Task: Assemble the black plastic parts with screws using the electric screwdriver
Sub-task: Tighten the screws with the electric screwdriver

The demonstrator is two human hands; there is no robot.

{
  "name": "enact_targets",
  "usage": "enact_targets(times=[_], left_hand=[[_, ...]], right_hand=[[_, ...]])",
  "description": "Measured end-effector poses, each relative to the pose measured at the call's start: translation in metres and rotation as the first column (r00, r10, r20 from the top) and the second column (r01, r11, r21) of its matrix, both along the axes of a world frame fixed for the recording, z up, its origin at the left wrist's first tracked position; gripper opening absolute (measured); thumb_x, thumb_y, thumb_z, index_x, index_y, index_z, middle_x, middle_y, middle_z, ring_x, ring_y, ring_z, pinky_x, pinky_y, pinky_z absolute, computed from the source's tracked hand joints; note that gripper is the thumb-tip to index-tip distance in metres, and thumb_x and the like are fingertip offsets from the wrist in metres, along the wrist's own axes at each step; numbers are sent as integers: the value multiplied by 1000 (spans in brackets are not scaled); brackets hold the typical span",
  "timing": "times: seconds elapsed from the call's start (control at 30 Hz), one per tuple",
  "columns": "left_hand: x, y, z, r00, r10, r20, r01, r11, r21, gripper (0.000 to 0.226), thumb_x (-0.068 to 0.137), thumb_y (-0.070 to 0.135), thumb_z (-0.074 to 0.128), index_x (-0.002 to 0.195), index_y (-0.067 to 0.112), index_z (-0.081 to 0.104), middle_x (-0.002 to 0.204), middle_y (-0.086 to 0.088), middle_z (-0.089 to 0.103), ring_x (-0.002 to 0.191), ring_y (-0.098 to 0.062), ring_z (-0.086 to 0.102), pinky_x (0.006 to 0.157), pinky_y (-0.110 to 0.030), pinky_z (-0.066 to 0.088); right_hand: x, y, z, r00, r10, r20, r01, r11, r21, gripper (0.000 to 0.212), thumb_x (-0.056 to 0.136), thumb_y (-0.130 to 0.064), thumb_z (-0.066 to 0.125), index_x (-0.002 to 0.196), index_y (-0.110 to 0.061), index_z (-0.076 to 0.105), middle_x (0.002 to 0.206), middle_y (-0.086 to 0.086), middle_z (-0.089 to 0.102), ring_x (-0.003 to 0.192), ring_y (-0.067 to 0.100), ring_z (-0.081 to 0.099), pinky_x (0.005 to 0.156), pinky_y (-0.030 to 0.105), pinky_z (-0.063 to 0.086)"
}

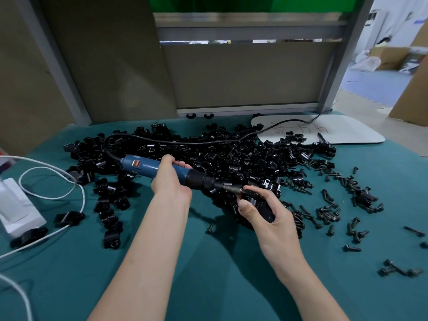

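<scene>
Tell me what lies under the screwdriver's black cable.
The cable lies on the pile of black plastic parts, then crosses the white board. The cloth beneath the pile is hidden.

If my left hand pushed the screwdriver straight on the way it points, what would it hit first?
Probably the black plastic part held in your right hand; the bit of the electric screwdriver in your left hand seems to be at it, though depth is unclear.

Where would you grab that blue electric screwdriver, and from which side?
Wrap the blue barrel of the electric screwdriver, just behind its black collar, coming from the near side, as the left hand does. It is a long round cylinder lying nearly level, easy to encircle there, clear of the bit in front and the cord behind.
</scene>
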State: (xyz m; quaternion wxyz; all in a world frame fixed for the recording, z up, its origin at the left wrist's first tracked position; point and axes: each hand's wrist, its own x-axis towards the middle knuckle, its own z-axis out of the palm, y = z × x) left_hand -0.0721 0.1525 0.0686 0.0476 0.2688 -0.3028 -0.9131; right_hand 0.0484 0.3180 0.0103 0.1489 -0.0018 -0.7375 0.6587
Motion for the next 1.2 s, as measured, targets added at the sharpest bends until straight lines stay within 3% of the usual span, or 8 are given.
enact_targets(times=[0.1, 0.2, 0.4, 0.87, 1.0, 1.07, 1.13, 1.2], left_hand=[[2, 1, 0, 1000, -5, -3, 5, 1000, 7, 14, 90, 5, 60, 96, 9, 48, 69, -1, 52, 62, -15, 51, 80, -33, 57], [2, 1, 1, 1000, -5, -6, 6, 1000, 18, 15, 89, 5, 60, 94, 10, 47, 68, -1, 52, 59, -15, 51, 74, -31, 56], [2, 1, 1, 1000, -9, -1, 9, 999, 32, 17, 89, 4, 61, 97, 10, 47, 68, -2, 52, 59, -15, 51, 69, -30, 56], [2, 1, 0, 1000, -10, 15, 10, 999, 31, 16, 86, 2, 60, 94, 10, 48, 66, -1, 53, 57, -15, 51, 66, -30, 57], [2, 2, 1, 1000, -6, 6, 6, 999, 32, 20, 86, 1, 60, 99, 10, 48, 68, -2, 53, 62, -16, 51, 78, -32, 59], [2, 2, 0, 1000, -13, 8, 13, 1000, 25, 20, 85, 1, 59, 99, 11, 48, 68, -2, 53, 61, -15, 52, 76, -32, 59], [2, 1, 0, 999, -28, 32, 29, 1000, -10, 18, 85, 2, 59, 96, 10, 47, 67, -2, 53, 58, -15, 53, 72, -32, 59], [2, 1, -2, 997, -33, 65, 35, 999, -30, 16, 85, 2, 58, 93, 10, 47, 68, -2, 54, 56, -16, 53, 74, -34, 60]], right_hand=[[0, 0, 0, 1000, -3, 3, 3, 1000, -29, 29, 82, -56, 72, 110, -50, 70, 104, -10, 77, 106, 13, 69, 103, 40, 50], [-1, 0, -1, 1000, 16, 8, -16, 999, -47, 34, 81, -60, 72, 113, -49, 69, 113, -7, 77, 119, 22, 66, 112, 49, 44], [-2, -1, -2, 1000, 18, 1, -18, 998, -66, 48, 74, -74, 71, 115, -49, 68, 109, -9, 77, 116, 22, 68, 110, 50, 45], [-2, -2, -1, 999, 34, -3, -34, 996, -87, 38, 78, -64, 72, 113, -49, 70, 105, -7, 79, 110, 20, 72, 109, 50, 47], [0, -1, 2, 998, 61, -3, -60, 991, -116, 31, 80, -56, 74, 110, -47, 72, 100, -3, 80, 100, 16, 76, 106, 44, 51], [1, -1, 2, 999, 53, -8, -53, 993, -105, 29, 80, -54, 74, 108, -48, 72, 97, -9, 79, 96, 8, 75, 100, 32, 52], [2, -2, 4, 999, 19, -32, -20, 999, -49, 27, 79, -54, 74, 106, -50, 71, 85, -23, 74, 82, -6, 67, 82, 10, 48], [4, -3, 4, 999, -11, -43, 10, 1000, -25, 26, 79, -49, 74, 104, -50, 72, 76, -25, 70, 69, -7, 60, 66, 4, 42]])
